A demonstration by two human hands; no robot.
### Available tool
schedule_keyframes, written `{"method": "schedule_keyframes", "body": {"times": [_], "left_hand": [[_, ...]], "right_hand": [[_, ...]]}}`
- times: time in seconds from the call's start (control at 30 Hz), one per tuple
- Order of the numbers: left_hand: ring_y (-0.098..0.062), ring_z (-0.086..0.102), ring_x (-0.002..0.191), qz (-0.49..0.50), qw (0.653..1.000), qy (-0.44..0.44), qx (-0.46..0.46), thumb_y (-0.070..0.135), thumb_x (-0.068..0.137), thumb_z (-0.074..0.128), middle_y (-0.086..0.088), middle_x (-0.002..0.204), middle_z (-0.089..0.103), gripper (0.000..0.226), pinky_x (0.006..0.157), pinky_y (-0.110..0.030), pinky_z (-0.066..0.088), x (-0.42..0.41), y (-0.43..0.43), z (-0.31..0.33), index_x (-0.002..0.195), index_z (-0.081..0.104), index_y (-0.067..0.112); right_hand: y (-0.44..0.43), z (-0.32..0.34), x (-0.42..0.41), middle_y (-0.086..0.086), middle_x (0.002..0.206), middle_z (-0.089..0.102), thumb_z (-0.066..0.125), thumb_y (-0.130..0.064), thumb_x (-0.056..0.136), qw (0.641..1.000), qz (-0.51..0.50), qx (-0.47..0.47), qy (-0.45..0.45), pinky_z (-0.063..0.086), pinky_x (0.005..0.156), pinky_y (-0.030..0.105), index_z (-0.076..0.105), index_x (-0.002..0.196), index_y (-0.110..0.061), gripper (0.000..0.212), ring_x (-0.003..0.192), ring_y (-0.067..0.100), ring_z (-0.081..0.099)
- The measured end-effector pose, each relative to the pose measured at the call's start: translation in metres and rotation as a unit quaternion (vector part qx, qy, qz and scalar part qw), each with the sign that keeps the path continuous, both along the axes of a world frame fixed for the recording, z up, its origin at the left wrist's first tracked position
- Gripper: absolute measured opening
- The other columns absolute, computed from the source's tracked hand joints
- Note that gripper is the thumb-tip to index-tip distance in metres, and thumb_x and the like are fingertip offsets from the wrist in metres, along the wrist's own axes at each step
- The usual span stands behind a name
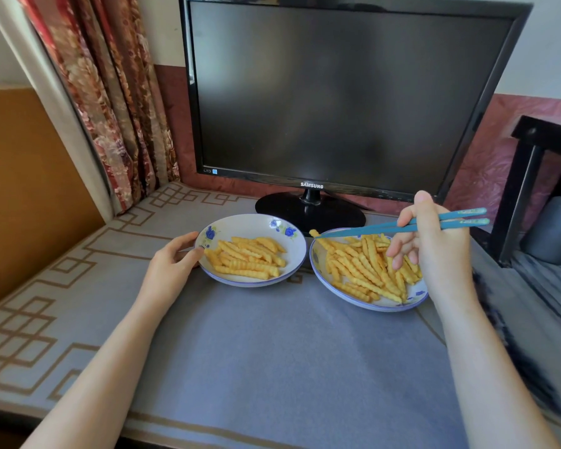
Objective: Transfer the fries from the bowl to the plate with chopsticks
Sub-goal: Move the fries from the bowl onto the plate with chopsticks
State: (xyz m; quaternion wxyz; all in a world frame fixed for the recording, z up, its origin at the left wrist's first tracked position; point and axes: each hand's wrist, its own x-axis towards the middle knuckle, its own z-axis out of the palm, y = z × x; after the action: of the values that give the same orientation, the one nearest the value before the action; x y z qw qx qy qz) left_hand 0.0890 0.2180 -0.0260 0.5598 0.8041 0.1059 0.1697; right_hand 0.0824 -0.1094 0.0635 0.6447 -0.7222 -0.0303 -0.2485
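Chopsticks (370, 229) level in right hand (434, 251).

Dark monitor (347, 92), floral curtain (110, 102), patterned table (272, 335)

chopsticks (402, 225) teal | fries (363, 270) yellow | plate (240, 223) white, blue flowers | curtain (110, 92) red floral

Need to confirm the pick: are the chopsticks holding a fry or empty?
Holding one, it seems: a fry sits pinched at the tips of the chopsticks, which the right hand grips.
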Motion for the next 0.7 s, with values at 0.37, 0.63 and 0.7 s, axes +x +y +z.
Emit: {"method": "schedule_keyframes", "body": {"times": [0.37,0.63,0.7], "left_hand": [[-0.013,0.064,0.091,0.0,1.0,-0.006,-0.005,0.016,0.092,0.058,0.002,0.109,0.066,0.032,0.086,-0.027,0.044,0.0,-0.002,0.001,0.124,0.06,0.019],[-0.012,0.065,0.089,0.002,1.0,-0.004,-0.01,0.017,0.092,0.058,0.001,0.106,0.067,0.032,0.091,-0.031,0.047,0.0,-0.001,0.0,0.124,0.06,0.02],[-0.007,0.064,0.088,0.001,1.0,-0.006,-0.007,0.017,0.092,0.058,0.002,0.106,0.067,0.031,0.088,-0.029,0.046,0.0,-0.001,0.0,0.123,0.06,0.02]], "right_hand": [[-0.004,-0.003,0.004,0.013,0.041,0.055,0.039,-0.033,0.102,1.0,0.007,-0.026,0.009,0.024,0.033,0.02,0.05,0.068,-0.009,0.043,0.027,0.022,0.043],[0.01,0.003,-0.008,0.011,0.04,0.053,0.038,-0.033,0.103,0.998,-0.013,0.058,-0.029,0.025,0.035,0.021,0.048,0.068,-0.01,0.043,0.029,0.021,0.046],[0.019,0.002,-0.011,0.01,0.041,0.054,0.038,-0.033,0.102,0.997,0.003,0.076,-0.034,0.027,0.038,0.024,0.047,0.069,-0.01,0.042,0.031,0.022,0.048]]}}
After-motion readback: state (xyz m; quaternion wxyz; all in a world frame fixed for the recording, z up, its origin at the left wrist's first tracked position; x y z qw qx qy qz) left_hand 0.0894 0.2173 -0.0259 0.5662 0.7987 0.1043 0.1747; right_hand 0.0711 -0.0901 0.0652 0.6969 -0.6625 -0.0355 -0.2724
